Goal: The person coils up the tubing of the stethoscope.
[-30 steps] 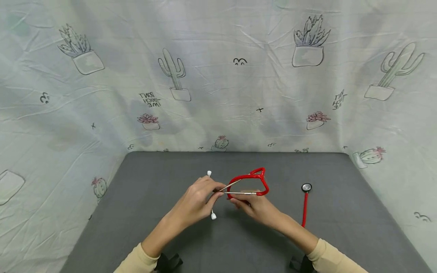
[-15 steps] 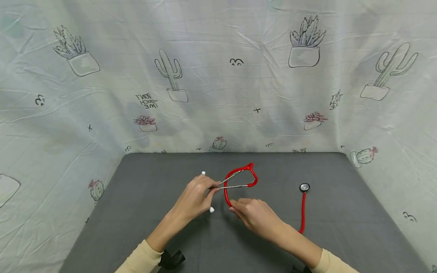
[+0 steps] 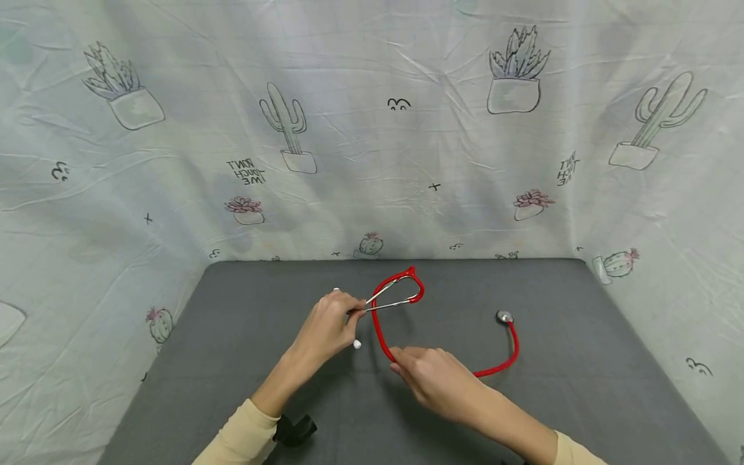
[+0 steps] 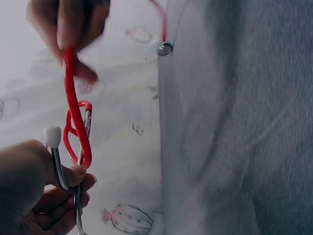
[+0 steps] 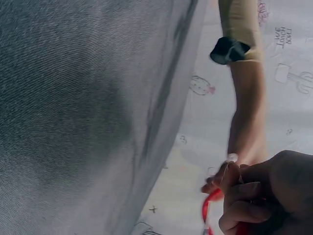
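A red stethoscope (image 3: 380, 332) is held above the grey table by both hands. My left hand (image 3: 328, 326) pinches its two metal ear tubes (image 3: 391, 304) near where they cross; a white ear tip (image 3: 357, 345) pokes out below that hand. In the left wrist view another look at an ear tip (image 4: 52, 136) shows it beside the thumb. My right hand (image 3: 436, 381) grips the red tubing lower down, nearer the camera. From behind the right hand the tubing curves out to the round chest piece (image 3: 504, 316), on the right of the table.
The grey table (image 3: 279, 284) spreads under both arms. A pale cloth (image 3: 360, 129) printed with cacti and potted plants hangs behind and at the sides. A black strap (image 3: 294, 431) sits at the left wrist.
My right hand has slid along the tubing toward the camera, lengthening the red loop. Both hands have shifted, the left one up and leftward. The chest piece has moved left and turned, its tubing now bent.
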A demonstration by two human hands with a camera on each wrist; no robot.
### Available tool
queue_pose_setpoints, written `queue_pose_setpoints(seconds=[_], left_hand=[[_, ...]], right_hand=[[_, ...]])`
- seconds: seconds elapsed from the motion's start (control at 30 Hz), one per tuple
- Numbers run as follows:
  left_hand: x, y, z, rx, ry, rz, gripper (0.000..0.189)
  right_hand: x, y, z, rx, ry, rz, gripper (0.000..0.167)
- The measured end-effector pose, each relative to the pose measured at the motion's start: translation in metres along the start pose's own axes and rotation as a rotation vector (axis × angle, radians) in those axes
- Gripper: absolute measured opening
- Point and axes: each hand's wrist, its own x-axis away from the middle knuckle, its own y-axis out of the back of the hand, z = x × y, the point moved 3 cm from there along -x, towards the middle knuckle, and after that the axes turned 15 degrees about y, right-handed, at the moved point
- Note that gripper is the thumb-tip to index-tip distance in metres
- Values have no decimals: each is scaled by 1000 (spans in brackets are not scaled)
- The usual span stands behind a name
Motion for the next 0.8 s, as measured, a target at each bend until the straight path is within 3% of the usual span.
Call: queue_pose_setpoints(seconds=[0.13,0.2,0.27,0.43,0.53,0.63,0.8], left_hand=[[-7,0,11,6,48,3,11],[-9,1,16,-4,55,7,11],[-12,1,19,-22,56,9,12],[-14,3,24,-67,58,16,14],[-13,3,19,-86,-4,48,14],[-10,4,11,-118,-96,66,14],[-3,4,-1,-169,-217,45,17]], right_hand=[[2,12,6,3,0,22,11],[3,21,8,25,5,22,6],[4,31,8,61,22,12,4],[5,58,5,232,125,-55,22],[2,74,0,353,201,-112,21],[-5,88,-7,430,280,-175,8],[-19,101,-16,526,358,-220,30]])
